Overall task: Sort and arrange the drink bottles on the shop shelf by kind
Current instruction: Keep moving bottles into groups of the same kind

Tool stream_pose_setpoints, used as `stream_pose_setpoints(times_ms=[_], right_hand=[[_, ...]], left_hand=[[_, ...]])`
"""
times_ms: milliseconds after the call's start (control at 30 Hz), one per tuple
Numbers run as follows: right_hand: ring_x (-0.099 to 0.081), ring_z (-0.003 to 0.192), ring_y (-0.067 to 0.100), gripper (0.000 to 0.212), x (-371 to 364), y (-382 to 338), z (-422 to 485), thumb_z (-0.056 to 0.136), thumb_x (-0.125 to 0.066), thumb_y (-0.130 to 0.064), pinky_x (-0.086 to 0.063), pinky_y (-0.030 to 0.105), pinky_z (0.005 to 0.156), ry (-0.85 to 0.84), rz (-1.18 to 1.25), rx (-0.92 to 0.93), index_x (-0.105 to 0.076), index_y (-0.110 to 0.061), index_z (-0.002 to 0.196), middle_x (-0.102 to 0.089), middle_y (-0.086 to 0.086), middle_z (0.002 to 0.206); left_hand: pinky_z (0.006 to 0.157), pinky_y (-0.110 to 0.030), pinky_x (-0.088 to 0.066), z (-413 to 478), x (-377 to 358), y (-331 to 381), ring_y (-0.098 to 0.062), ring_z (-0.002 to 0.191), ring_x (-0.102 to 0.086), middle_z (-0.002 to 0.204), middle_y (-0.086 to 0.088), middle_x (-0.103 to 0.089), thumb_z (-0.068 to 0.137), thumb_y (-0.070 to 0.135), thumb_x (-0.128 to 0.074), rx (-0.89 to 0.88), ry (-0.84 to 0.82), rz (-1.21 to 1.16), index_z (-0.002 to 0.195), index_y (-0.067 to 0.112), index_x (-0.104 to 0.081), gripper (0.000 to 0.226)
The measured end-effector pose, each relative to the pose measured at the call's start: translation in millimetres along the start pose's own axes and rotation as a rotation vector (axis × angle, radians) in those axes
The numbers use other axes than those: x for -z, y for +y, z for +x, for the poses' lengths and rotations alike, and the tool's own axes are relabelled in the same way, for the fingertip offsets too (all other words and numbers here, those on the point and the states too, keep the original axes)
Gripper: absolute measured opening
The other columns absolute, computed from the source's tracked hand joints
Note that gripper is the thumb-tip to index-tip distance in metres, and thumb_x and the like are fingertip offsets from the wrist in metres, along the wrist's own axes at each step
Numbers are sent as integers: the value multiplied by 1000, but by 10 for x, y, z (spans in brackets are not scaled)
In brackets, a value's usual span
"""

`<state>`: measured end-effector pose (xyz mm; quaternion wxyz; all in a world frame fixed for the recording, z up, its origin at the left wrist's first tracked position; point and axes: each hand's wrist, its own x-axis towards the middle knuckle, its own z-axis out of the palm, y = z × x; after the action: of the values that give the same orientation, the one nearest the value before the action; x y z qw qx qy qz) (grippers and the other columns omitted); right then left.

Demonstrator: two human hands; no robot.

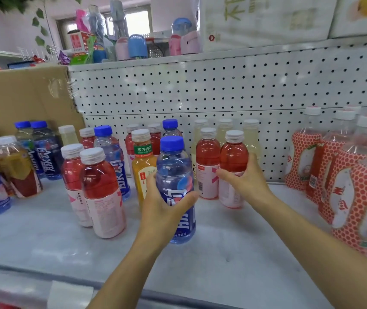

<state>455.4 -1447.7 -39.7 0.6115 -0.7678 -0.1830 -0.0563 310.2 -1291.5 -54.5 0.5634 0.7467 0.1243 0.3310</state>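
My left hand (163,205) grips a blue-capped blue drink bottle (173,166) standing upright on the shelf (234,248) near the middle. My right hand (246,179) holds a red drink bottle (233,152) with a white cap and pink label, just right of it. A second red bottle (207,152) stands close beside that one. Behind the blue bottle is an orange tea bottle (142,157). Two more red bottles (99,175) stand at front left. Pale yellow bottles (251,134) line the back.
Blue bottles (46,150) and a brown-red one (19,170) crowd the left side, under a cardboard box (21,94). Large bottles with red dotted labels (343,175) fill the right. A white pegboard (222,90) backs the shelf. Cups stand on the upper shelf (136,46).
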Motion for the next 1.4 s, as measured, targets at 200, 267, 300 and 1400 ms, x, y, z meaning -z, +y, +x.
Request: stream_pose_setpoints(times_ms=[200,267,300,1400], right_hand=[[-58,113,17,80,145,-117,-159,72,-85,-28,-48,42,97,-14,-72,-25,-39,-26,137,-60,-5,121],[-60,108,16,74,253,-142,-291,71,-86,-27,-53,40,88,-21,-81,-35,-43,-29,131,-60,-7,115],[-60,105,15,73,317,-152,-371,70,-86,-27,-53,37,83,-21,-84,-46,-44,-30,129,-60,-9,112],[-55,113,15,82,742,-168,-927,74,-84,-29,-46,42,96,-65,-37,-77,-37,-33,141,-56,-7,127]], left_hand=[[47,-7,-41,106,-109,2,6,80,-58,99,32,-50,77,31,-82,9,-16,22,117,44,-31,67],[42,-4,-41,149,-160,-4,10,76,-61,97,32,-51,76,32,-83,22,-19,17,112,46,-33,63],[42,-1,-39,160,-188,-13,16,76,-60,96,33,-50,76,32,-84,28,-25,11,110,46,-35,61],[87,-37,-54,1154,-760,366,-16,106,-63,126,-2,-62,98,52,-50,-8,-308,57,126,26,-50,39]])
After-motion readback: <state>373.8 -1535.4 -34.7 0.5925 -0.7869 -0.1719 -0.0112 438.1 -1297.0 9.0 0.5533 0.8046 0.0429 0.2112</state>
